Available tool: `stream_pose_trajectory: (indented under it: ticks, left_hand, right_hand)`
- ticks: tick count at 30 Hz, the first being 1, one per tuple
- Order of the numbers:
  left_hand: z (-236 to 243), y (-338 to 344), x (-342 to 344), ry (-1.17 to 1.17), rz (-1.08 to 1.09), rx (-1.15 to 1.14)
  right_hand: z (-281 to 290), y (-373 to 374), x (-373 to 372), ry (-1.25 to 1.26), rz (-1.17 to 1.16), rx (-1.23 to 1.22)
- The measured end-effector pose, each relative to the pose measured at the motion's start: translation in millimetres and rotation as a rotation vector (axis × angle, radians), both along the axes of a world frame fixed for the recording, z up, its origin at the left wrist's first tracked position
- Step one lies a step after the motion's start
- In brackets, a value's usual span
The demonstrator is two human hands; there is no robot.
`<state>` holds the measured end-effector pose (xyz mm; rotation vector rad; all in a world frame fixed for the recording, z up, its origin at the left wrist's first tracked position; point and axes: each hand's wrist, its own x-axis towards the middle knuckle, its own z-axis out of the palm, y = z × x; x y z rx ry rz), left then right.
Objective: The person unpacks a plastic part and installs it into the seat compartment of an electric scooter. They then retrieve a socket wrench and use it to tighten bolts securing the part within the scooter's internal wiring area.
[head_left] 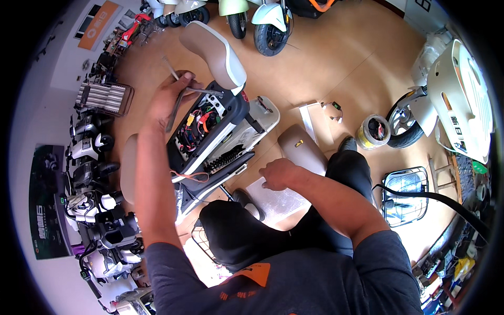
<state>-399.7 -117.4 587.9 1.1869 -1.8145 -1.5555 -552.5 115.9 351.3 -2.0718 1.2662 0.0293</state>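
My left hand (170, 97) is closed around a three-armed metal socket wrench (206, 91). One arm of the wrench reaches the metal bracket at the rear of an electric scooter (239, 113), just below a brown-and-white backrest (212, 55). Under my left hand lies the scooter's uncovered compartment, where coloured wires and connectors (198, 126) show. My right hand (278, 174) hovers beside a loose brown seat (302, 147), its fingers curled. Whatever those fingers might hold is hidden from this view.
A small bucket (374, 131) of parts stands right of my foot, near a white scooter (457, 100). Flattened cardboard (317, 123) and bubble wrap (275, 202) lie on the floor. There is a wire basket (404, 197) at the right. Several scooters line the left wall.
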Motion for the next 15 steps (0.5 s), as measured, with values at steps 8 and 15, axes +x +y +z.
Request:
stream_pose_trajectory:
  ticks: [8,15]
  left_hand:
    - [-20.4,30.3,-6.0,-0.727,0.106,-1.586]
    - [-80.1,45.6,-50.8,0.894,0.488,-0.413]
  right_hand:
    - [6.6,-0.2,0.5,-0.027,-0.026,-0.039]
    - [-4.7,2.4,-1.4,-0.008,-0.016,-0.011]
